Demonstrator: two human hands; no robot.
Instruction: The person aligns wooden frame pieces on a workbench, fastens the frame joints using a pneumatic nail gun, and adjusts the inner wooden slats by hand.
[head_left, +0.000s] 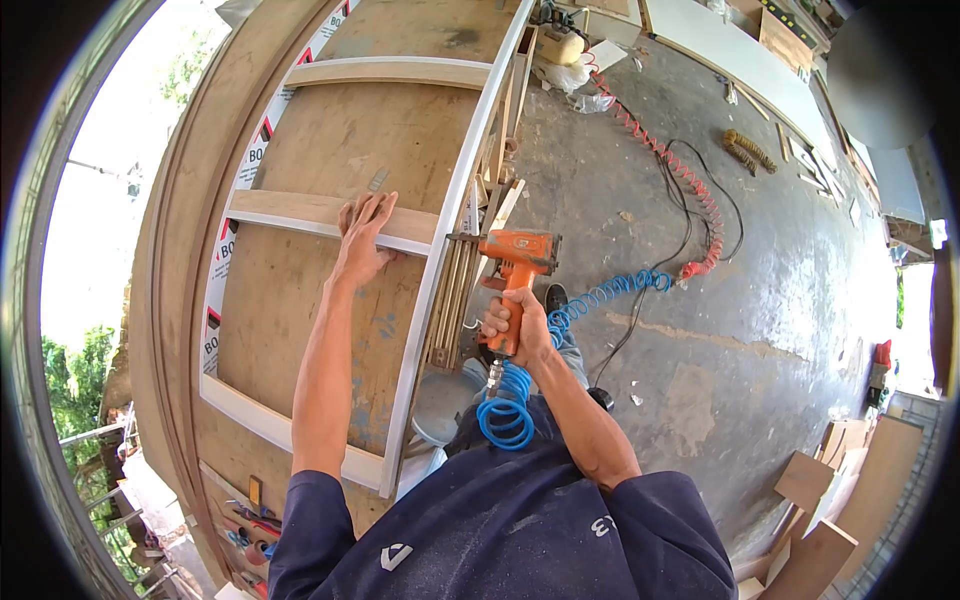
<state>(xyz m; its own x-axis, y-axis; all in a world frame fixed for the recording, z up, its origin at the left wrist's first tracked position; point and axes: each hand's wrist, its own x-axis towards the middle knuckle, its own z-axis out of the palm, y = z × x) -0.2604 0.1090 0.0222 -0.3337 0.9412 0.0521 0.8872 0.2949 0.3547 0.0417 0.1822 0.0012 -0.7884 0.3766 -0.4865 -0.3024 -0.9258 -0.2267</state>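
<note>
An orange nail gun (520, 250) is in my right hand (518, 325), fingers wrapped round its handle. Its nose touches or nearly touches the outer side of the frame's long white rail (455, 190), level with a crossbar. A coiled blue hose (508, 405) hangs from the base of the handle. My left hand (366, 238) lies over the wooden crossbar (300, 208), fingers spread on its top and the thumb at its near edge. The white-edged wooden frame rests on a plywood worktop (380, 130), with several crossbars between its long rails.
Red coiled hose (712, 215) and black cable run over the grey floor (690, 330). A brown coil (748, 152) lies farther off. Wood boards (820, 560) stand at the lower right. Tools (255, 520) lie at the worktop's lower left. A stool (440, 405) is beside my legs.
</note>
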